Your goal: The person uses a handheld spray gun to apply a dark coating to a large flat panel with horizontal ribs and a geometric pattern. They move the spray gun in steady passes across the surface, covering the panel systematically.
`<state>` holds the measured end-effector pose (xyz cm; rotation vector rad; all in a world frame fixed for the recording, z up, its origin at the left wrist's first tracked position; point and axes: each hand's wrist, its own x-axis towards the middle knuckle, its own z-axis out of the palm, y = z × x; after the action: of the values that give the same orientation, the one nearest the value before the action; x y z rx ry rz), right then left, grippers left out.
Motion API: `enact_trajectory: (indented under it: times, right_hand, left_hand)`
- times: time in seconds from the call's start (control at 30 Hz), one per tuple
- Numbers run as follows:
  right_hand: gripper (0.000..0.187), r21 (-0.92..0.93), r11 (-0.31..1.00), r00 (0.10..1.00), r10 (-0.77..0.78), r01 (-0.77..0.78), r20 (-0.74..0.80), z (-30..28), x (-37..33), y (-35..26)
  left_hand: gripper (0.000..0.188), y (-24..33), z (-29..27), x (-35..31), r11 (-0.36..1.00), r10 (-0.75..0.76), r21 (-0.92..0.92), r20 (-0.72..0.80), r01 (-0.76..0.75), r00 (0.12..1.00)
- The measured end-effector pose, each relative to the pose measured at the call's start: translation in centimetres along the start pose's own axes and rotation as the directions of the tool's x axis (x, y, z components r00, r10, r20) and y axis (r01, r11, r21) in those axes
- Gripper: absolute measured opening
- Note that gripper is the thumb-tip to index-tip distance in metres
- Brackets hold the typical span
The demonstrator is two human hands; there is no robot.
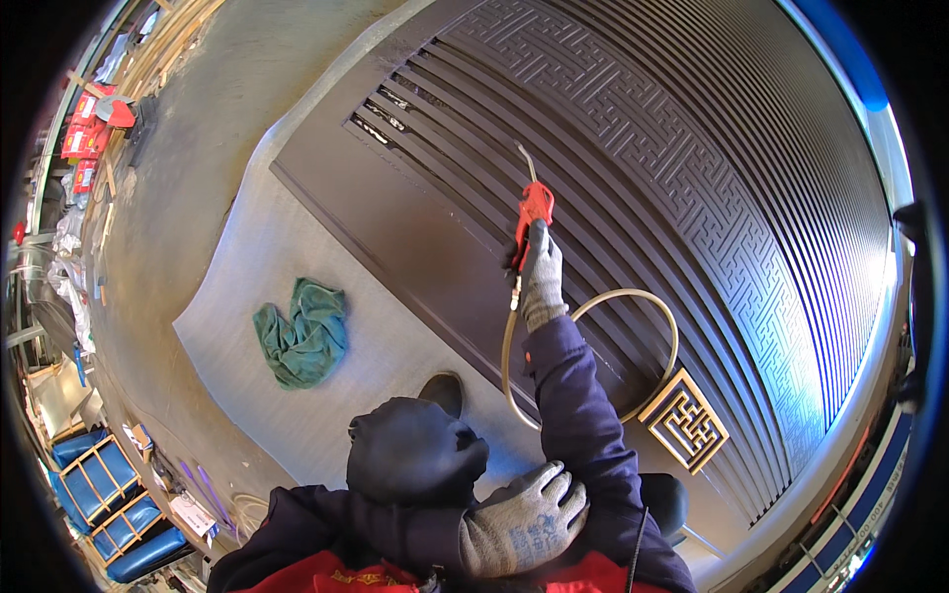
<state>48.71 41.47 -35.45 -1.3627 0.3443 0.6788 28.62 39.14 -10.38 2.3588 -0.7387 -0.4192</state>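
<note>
In my right hand [543, 277], gloved in grey, is a red air blow gun [535, 206] with a thin bent metal nozzle pointing away over the dark brown slatted panel [593, 188]. A tan hose [675, 336] runs from its handle and loops across the slats. My left hand [524, 519], also gloved, lies across my body against my right sleeve, its fingers resting apart on the cloth. A small gold lattice ornament [684, 421] sits on the panel to the right of my right forearm.
A crumpled green cloth [303, 333] lies on the grey sheet [222, 296] left of the panel. My dark shoe [442, 393] is at the panel's near edge. Red packages [87, 133] and wooden strips stand far left, with blue cushioned seats [99, 484] below them.
</note>
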Motion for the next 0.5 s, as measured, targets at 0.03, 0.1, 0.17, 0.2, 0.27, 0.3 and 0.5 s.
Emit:
enact_trajectory:
  times: [0.03,0.1,0.17,0.2,0.27,0.3,0.5]
  right_hand:
    - [0.053,-0.024,0.999,1.0,-0.025,0.025,-0.004,0.9,1.0,-0.3]
    - [0.051,-0.026,0.996,0.995,-0.089,0.09,0.051,2.9,3.0,-0.8]
    - [0.056,-0.099,0.993,0.993,-0.055,0.065,0.105,4.5,4.7,-1.4]
    - [0.055,-0.069,0.994,0.989,-0.076,0.085,0.128,5.6,5.5,-1.6]
    - [0.051,-0.057,0.993,0.986,-0.09,0.099,0.139,7.7,7.1,-2.2]
    - [0.049,-0.036,0.994,0.983,-0.1,0.107,0.152,8.7,7.7,-2.5]
    - [0.036,0.241,0.96,0.968,-0.187,0.143,0.167,5.3,4.3,-4.0]
  left_hand:
    - [0.04,-0.2,-0.2,-0.1,1.0,-0.02,0.019,-0.04,0.021,0.999]
    - [0.04,-0.6,-0.5,-0.4,0.998,-0.058,0.035,-0.075,0.061,0.995]
    - [0.042,-0.8,-0.9,-0.8,0.993,-0.106,0.04,-0.1,0.111,0.989]
    - [0.043,-0.9,-1.1,-1.0,0.99,-0.127,0.043,-0.107,0.132,0.986]
    - [0.045,-1.3,-1.2,-1.3,0.985,-0.159,0.039,-0.179,0.168,0.971]
    - [0.044,-1.4,-1.2,-1.3,0.983,-0.167,0.045,-0.189,0.179,0.968]
    - [0.032,-1.6,-0.3,-1.4,0.989,-0.139,0.031,-0.128,0.144,0.982]
